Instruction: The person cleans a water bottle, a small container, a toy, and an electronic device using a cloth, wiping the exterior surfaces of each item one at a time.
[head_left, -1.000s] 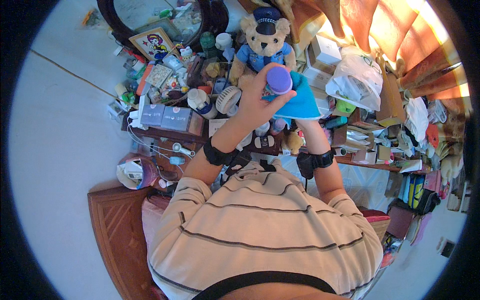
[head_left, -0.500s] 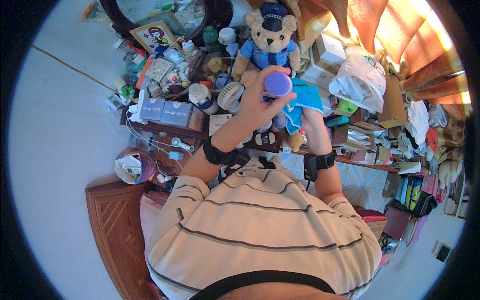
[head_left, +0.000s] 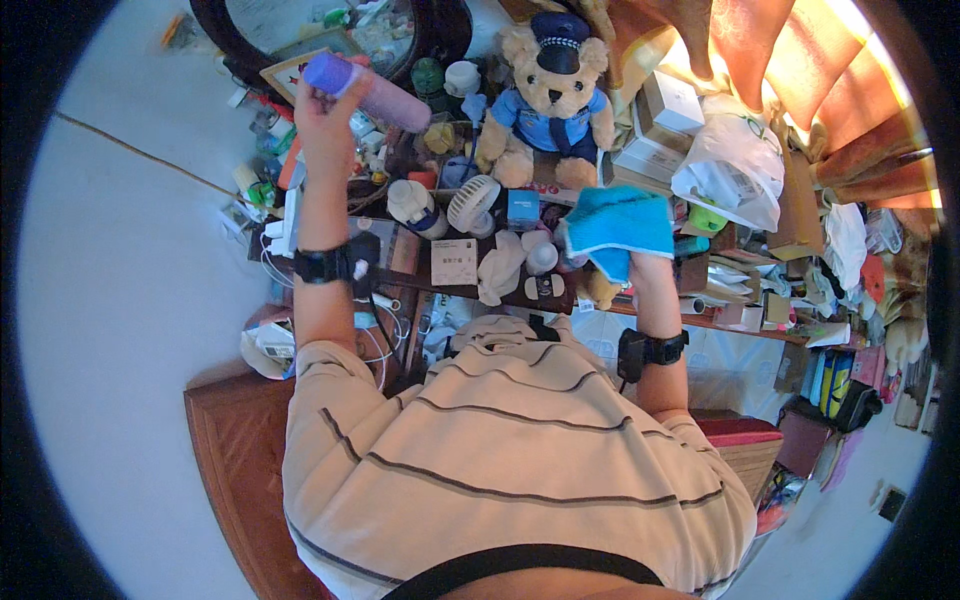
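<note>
Up at the left, my left hand [head_left: 326, 130] is closed round a slim purple bottle [head_left: 397, 102] with a darker violet cap. The bottle is tilted, its far end pointing right over the crowded tabletop. On the right, my right hand [head_left: 652, 282] grips a bright blue cloth [head_left: 622, 222], which drapes over the fingers and hides most of them. Left of the cloth stand a small white fan [head_left: 473, 207], a blue box [head_left: 523, 210] and a crumpled white tissue [head_left: 500, 265]. Behind them sits a teddy bear [head_left: 552, 95] in a blue uniform and cap.
A dark-framed mirror [head_left: 222, 45] rises at the back left. A white squeeze-top bottle [head_left: 412, 205] and a white card box [head_left: 454, 262] stand near the table's front. Boxes and a white plastic bag [head_left: 735, 165] crowd the right. A wooden chair back [head_left: 235, 470] is at lower left.
My left hand has carried the purple bottle from beside the cloth to the far left, uncovering the blue box. My right hand keeps the cloth, now spread more openly and slightly lower.
</note>
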